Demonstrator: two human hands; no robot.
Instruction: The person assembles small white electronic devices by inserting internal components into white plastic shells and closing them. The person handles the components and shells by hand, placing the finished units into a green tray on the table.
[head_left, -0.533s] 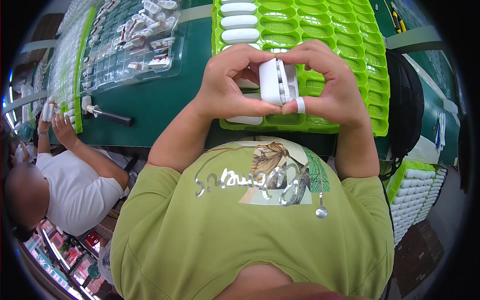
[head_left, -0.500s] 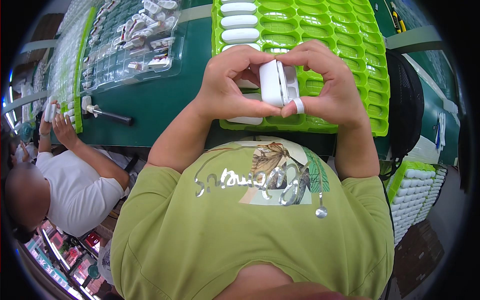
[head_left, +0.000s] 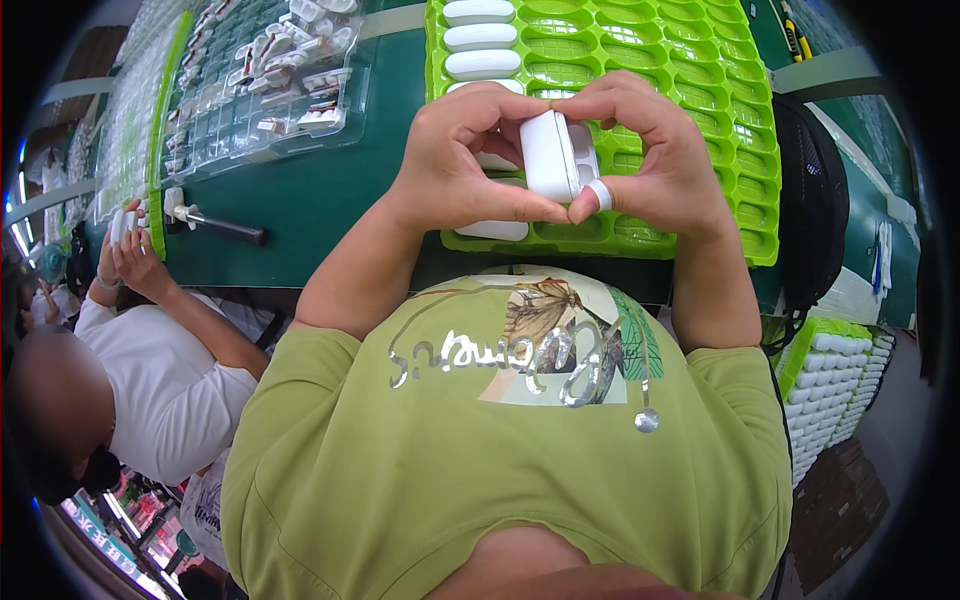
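Both wearer's hands (head_left: 447, 155), one white case (head_left: 546, 156) between

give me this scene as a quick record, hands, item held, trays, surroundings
left hand: thumb and fingers on white case
right hand: also on the case; white band around thumb
beneath: green tray, white oblong pieces along its left column
upper left: clear tray, small loose parts
left: black-handled tool, co-worker
right: black bag

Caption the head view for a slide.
Left hand and right hand hold a white case over a green tray.
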